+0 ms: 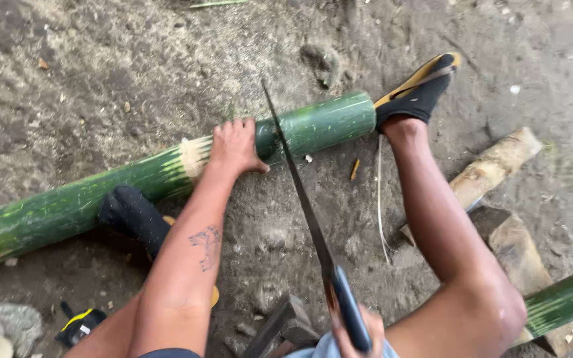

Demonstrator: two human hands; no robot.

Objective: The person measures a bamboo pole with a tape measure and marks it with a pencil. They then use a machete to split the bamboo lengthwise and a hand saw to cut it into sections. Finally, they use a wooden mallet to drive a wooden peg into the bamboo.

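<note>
Left hand [235, 147] lies flat, fingers spread, pressing the green bamboo pole [167, 174] on the dirt ground [101, 73]. Right hand [356, 331] is clenched around the blue handle of a saw [300, 199]; I see its blade at the pole just beside the left thumb. Both feet brace the pole. Cut logs [499, 166] lie right; open dirt beyond.

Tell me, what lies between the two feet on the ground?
In the head view, the saw blade crosses the green bamboo pole there, beside the left hand pressing it; below is bare dirt.
</note>
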